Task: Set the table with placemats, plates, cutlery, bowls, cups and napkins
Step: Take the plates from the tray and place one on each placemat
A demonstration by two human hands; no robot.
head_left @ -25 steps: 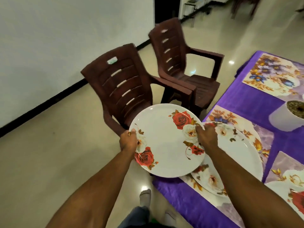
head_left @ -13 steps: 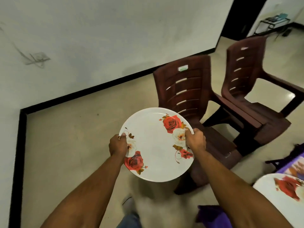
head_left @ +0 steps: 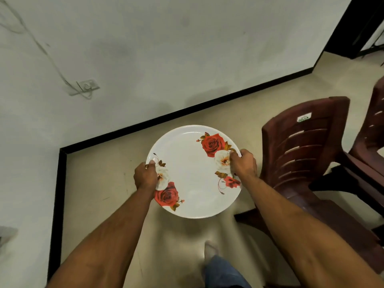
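Left hand [head_left: 145, 176], right hand [head_left: 243, 164] grip round white rose-printed plate [head_left: 193, 173] by opposite rims; table unseen, placement pending.

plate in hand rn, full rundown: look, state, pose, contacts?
The plate is round, white and glossy, likely melamine or ceramic, with a shallow raised rim. Red and white roses with brown-gold leaves are printed at its left and right sides. It looks empty and clean. It is held roughly level in the air above the beige floor, beside a brown plastic chair. The left hand grips its left rim, the right hand its right rim; nothing else touches it.
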